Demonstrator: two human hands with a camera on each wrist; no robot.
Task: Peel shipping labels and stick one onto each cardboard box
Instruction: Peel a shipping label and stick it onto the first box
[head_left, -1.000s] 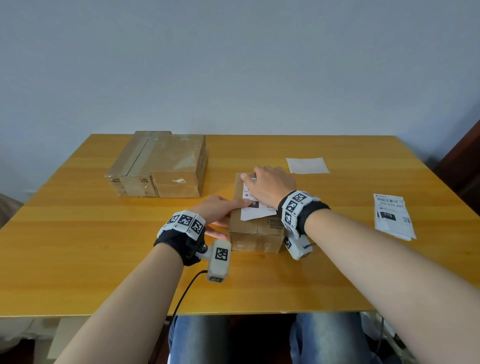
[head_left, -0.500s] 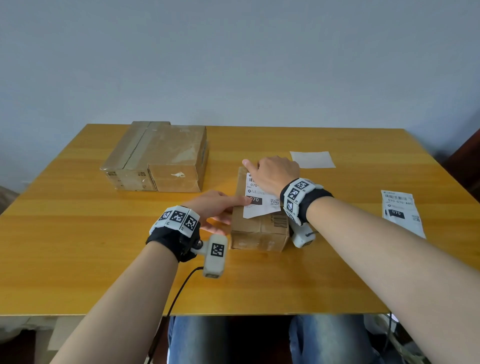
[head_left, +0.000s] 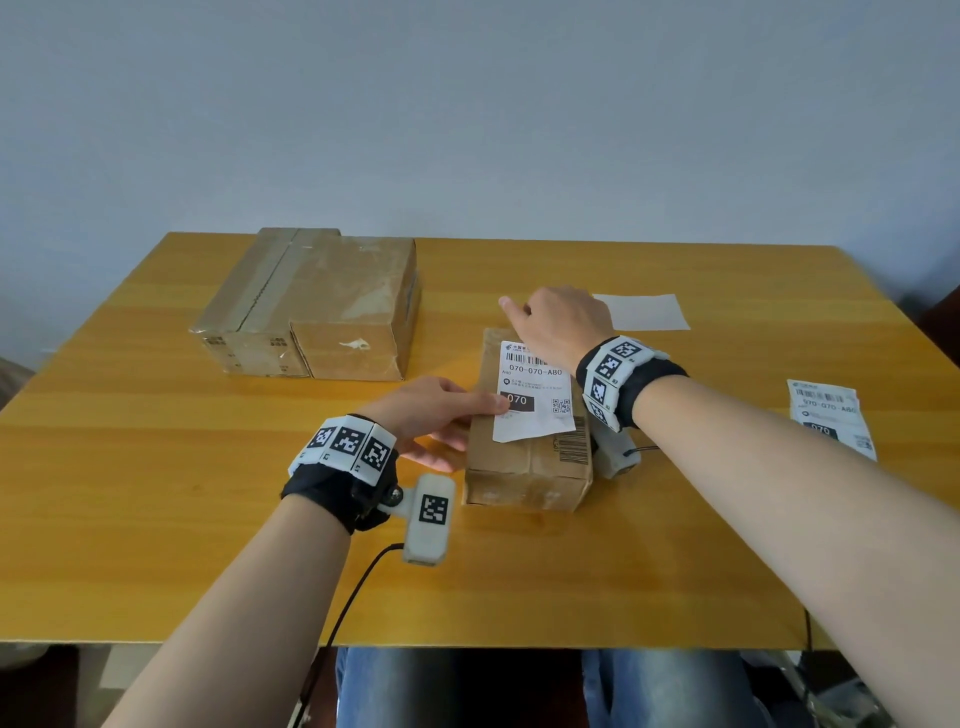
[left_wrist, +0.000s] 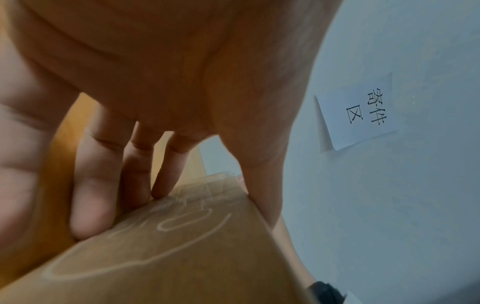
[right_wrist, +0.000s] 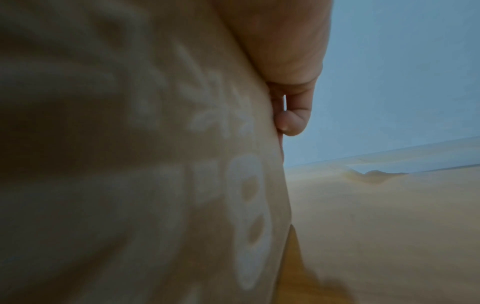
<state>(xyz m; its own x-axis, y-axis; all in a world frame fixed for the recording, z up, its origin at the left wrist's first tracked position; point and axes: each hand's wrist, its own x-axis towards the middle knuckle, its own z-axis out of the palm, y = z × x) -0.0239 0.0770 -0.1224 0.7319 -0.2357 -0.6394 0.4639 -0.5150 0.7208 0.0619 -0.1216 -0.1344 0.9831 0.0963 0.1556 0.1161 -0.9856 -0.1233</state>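
A small cardboard box (head_left: 524, 467) lies mid-table with a white shipping label (head_left: 537, 395) on its top; the label's near right corner looks slightly lifted. My left hand (head_left: 441, 410) is at the box's left side, index finger laid straight on the label's left edge. In the left wrist view its other fingers (left_wrist: 91, 195) lie straight against the box's side (left_wrist: 182, 257). My right hand (head_left: 558, 325) rests over the box's far end and the label's top edge, index finger stretched out. Its palm side is hidden. The right wrist view shows one fingertip (right_wrist: 293, 121) at the box's edge (right_wrist: 155, 164).
Two larger cardboard boxes (head_left: 311, 306) stand side by side at the back left of the wooden table (head_left: 156, 519). A blank white backing sheet (head_left: 647, 312) lies behind my right hand. Spare printed labels (head_left: 831, 415) lie at the right edge. A paper sign (left_wrist: 361, 111) hangs on the wall.
My right hand has slid along the label toward the box's far end, uncovering most of the print. My left hand has kept its place at the box's left side.
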